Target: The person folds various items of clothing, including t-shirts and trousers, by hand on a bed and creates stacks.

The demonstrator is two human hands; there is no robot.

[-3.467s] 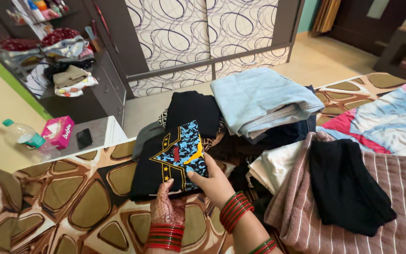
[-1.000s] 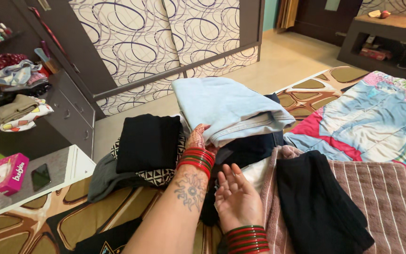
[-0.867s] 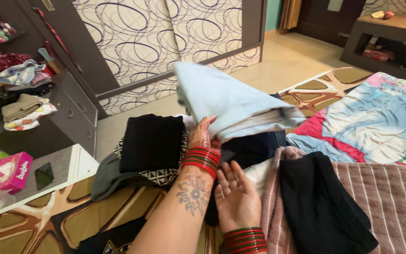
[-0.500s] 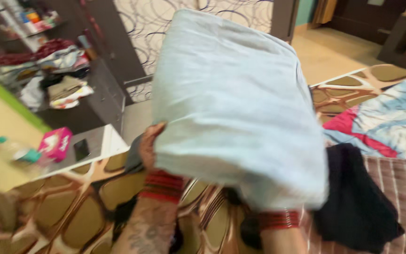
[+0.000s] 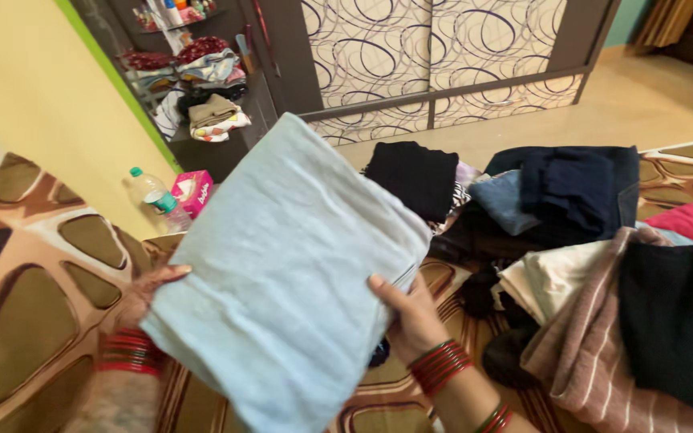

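Note:
A folded light blue garment [image 5: 282,265] is held flat above the patterned bedcover [image 5: 34,297], tilted toward the lower left. My left hand [image 5: 150,289] grips its left edge, mostly hidden behind the cloth, red bangles showing at the wrist. My right hand [image 5: 411,317] holds its right edge, thumb on top, also with red bangles. The garment hides the part of the bed beneath it.
A heap of folded clothes lies on the bed to the right: a black piece [image 5: 412,176], dark navy jeans [image 5: 579,188], a cream cloth [image 5: 551,277], a striped pinkish towel [image 5: 595,353]. A water bottle [image 5: 150,191] and a pink box [image 5: 192,192] stand by the yellow wall. A patterned wardrobe [image 5: 427,56] is behind.
The light blue garment was lifted off the clothes pile with both hands and carried left, over the bedcover. The view has swung left with it.

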